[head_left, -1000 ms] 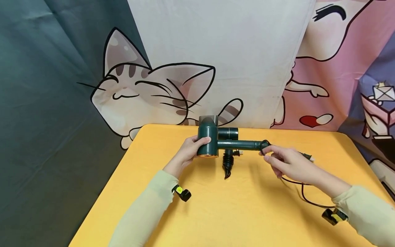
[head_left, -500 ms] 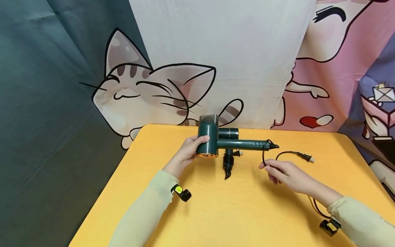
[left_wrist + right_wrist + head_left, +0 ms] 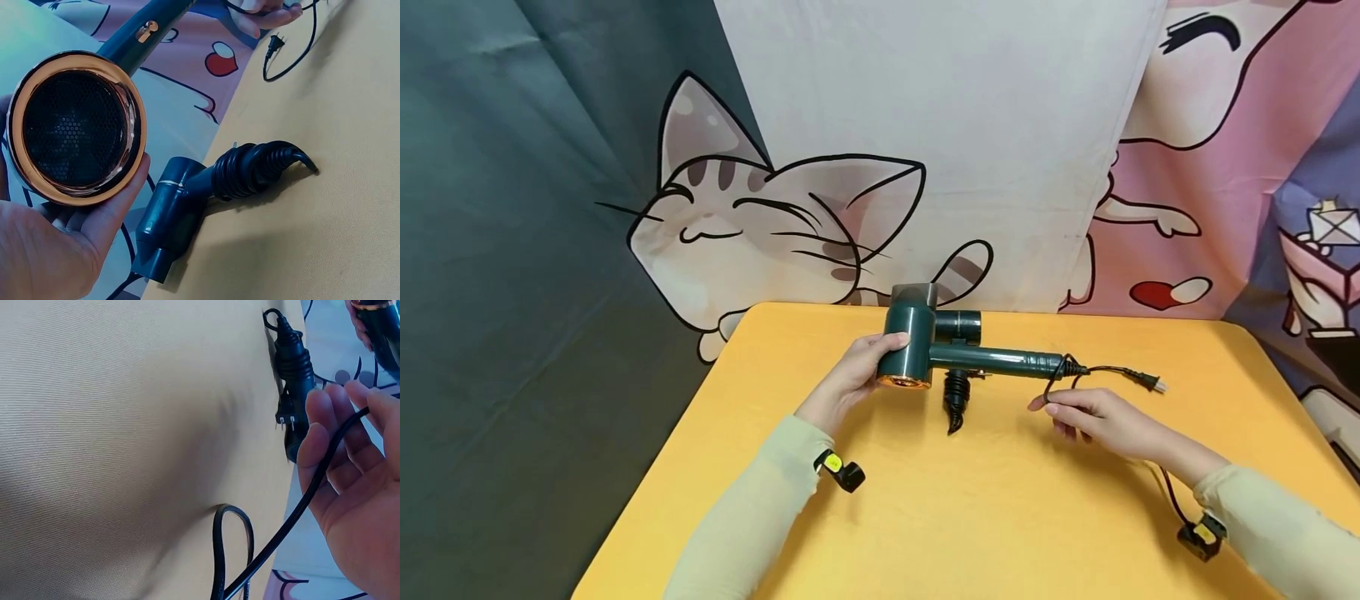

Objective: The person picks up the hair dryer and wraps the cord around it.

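Note:
My left hand [image 3: 853, 371] grips a dark green hair dryer [image 3: 910, 333] by its barrel, holding it above the table. Its handle points right, and the copper-ringed intake grille [image 3: 75, 131] faces the left wrist camera. At the handle's end, a loop of black power cord [image 3: 300, 503] hangs round the base, and my right hand [image 3: 1093, 417] pinches that cord between thumb and forefinger. The cord runs across the right palm in the right wrist view. Its plug [image 3: 1148, 382] shows on the right side of the table.
A second green hair dryer [image 3: 169, 219] lies on the yellow table [image 3: 970, 517] just behind the held one, cord coiled round its handle [image 3: 250, 172]. A printed cartoon cloth [image 3: 985, 150] hangs behind the table's back edge.
My right hand has drawn the cord from the handle's tip toward me, leaving a looser loop there. The held dryer's handle now dips slightly to the right; the left hand keeps its grip.

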Demonstrator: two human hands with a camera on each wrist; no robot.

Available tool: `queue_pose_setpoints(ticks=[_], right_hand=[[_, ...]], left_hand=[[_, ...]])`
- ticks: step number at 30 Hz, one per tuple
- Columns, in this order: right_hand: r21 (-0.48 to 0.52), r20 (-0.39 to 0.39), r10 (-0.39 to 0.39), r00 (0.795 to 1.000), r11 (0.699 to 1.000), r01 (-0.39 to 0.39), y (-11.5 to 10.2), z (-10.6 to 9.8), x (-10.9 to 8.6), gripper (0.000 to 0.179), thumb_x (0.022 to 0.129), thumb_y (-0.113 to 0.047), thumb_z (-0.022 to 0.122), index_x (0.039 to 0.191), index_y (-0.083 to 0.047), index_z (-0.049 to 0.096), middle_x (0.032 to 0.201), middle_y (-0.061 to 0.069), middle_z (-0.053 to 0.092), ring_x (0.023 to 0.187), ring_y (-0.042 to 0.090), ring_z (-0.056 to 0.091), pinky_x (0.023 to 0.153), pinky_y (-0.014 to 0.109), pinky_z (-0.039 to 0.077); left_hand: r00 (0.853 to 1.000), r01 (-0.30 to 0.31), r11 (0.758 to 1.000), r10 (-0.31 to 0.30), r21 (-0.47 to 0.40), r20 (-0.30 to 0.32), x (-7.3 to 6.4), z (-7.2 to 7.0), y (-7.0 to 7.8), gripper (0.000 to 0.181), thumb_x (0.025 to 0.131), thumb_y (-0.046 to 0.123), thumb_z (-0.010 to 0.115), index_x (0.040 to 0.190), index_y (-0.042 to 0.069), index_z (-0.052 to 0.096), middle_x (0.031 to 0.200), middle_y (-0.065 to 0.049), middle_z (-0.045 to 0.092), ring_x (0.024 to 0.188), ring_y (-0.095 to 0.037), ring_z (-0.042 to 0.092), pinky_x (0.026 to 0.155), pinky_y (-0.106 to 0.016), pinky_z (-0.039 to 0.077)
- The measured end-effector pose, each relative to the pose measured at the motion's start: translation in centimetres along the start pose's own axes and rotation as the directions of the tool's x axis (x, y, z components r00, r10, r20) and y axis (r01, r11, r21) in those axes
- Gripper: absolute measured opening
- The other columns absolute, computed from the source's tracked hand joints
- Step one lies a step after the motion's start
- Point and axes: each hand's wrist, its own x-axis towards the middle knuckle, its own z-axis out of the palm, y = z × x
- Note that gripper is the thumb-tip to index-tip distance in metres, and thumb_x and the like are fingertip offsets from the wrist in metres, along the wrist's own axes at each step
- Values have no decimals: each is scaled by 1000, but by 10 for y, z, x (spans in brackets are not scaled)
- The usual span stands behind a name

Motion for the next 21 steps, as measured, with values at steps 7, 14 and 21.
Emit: queue_pose_setpoints(ticks=[7,14,21], right_hand=[[61,99,114,989,991,-120,4,-17,9,28,113,-17,55,125,-2,75,84,13,70,63,24,63,48,31,51],[134,188,167,968,972,-193,4,-44,20,21,108,-9,62,113,5,77,77,5,70,57,14,60,46,29,48],[66,230,162,960,981,-181,-3,-68,34,19,108,-8,61,105,-9,80,67,-3,61,54,6,54,45,20,40]], left_hand=[[1000,5,1000,-5,-11,30,-3,0,1,63,98,29,65,144,-12,54,115,-21,69,90,-23,72,72,-32,65],[997,10,1000,-12,27,82,-7,-5,0,66,96,31,64,145,-11,54,113,-18,71,91,-22,72,74,-32,64],[991,-10,998,1,69,134,-7,-10,-1,65,96,31,63,145,-11,55,118,-19,71,95,-21,72,81,-32,62]])
